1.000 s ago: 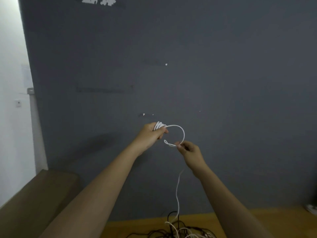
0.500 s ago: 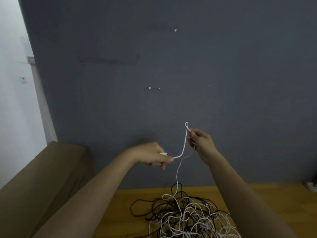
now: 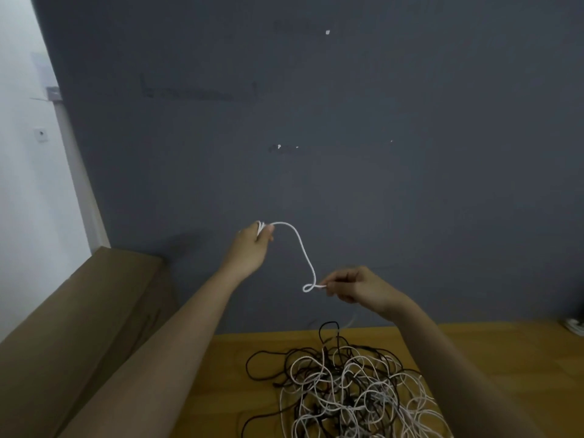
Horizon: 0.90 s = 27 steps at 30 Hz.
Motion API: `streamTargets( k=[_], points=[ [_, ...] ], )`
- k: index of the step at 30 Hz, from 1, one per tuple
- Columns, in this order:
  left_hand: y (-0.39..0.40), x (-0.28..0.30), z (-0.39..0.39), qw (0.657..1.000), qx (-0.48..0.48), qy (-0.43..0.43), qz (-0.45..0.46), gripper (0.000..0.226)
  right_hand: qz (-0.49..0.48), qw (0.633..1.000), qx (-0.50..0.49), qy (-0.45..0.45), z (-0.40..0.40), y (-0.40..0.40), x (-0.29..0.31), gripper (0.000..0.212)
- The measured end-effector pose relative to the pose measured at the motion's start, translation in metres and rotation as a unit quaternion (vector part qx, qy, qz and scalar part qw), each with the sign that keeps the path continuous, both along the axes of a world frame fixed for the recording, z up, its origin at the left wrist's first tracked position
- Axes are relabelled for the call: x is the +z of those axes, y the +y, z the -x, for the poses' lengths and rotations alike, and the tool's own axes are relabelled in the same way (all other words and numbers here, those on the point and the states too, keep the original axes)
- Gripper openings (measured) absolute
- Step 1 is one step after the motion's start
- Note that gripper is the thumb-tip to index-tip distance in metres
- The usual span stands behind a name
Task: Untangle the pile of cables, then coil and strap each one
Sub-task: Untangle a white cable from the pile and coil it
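Fingers of the left hand point(image 3: 252, 248) clench gathered white cable point(image 3: 301, 248) at frame centre, now raised from half a second ago. Right hand point(image 3: 357, 287), now lower, pinches a small loop. Another coil turn seems underway; the tangled pile point(image 3: 347, 387) waits at lower centre.

Grey wall point(image 3: 410, 216), brown box point(image 3: 79, 311)

No readable text, label or number anywhere in view.
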<state>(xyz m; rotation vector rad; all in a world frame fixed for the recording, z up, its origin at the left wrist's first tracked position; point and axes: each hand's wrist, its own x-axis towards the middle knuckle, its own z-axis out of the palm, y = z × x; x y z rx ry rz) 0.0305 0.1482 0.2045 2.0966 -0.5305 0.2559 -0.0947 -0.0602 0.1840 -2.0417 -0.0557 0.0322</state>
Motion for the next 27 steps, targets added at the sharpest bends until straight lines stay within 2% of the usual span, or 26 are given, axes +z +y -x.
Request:
streamTargets(
  k=[2,4,7,9,14,17,20,22,23,25,27],
  points=[
    [-0.004,0.008,0.009,0.988,-0.082,0.065,0.111,0.031,-0.012,1.0,-0.026,0.008,-0.002,0.004,-0.002,0.018],
    [-0.005,0.014,0.018,0.965,-0.167,0.116,0.168,0.032,-0.016,0.999,-0.046,0.01,-0.005,0.008,-0.004,0.017],
    [-0.002,0.023,0.028,0.945,-0.263,0.14,0.132,0.033,-0.037,0.997,-0.071,0.008,-0.011,0.014,-0.008,0.017],
    [0.001,0.027,0.036,0.943,-0.288,0.138,0.089,0.037,-0.083,0.992,-0.098,-0.003,-0.014,0.017,-0.011,0.017],
    [0.004,0.021,0.047,0.954,-0.279,0.107,-0.014,0.039,-0.201,0.967,-0.154,-0.03,-0.018,0.023,-0.017,0.023],
    [0.008,0.015,0.048,0.956,-0.262,0.122,-0.042,0.042,-0.275,0.946,-0.166,-0.044,-0.018,0.025,-0.015,0.043],
    [0.013,0.011,0.045,0.965,-0.228,0.121,-0.037,0.042,-0.389,0.905,-0.157,-0.065,-0.019,0.022,-0.011,0.057],
    [0.016,0.008,0.042,0.973,-0.197,0.12,-0.017,0.04,-0.448,0.88,-0.137,-0.076,-0.018,0.02,-0.007,0.048],
    [0.017,0.007,0.04,0.975,-0.185,0.123,-0.006,0.04,-0.461,0.874,-0.125,-0.082,-0.017,0.02,-0.005,0.037],
    [0.019,0.005,0.038,0.978,-0.164,0.127,0.017,0.039,-0.454,0.878,-0.116,-0.103,-0.016,0.021,-0.003,0.012],
    [0.019,0.004,0.037,0.983,-0.134,0.117,0.046,0.038,-0.399,0.898,-0.127,-0.132,-0.014,0.021,-0.005,0.015]
  ],
)
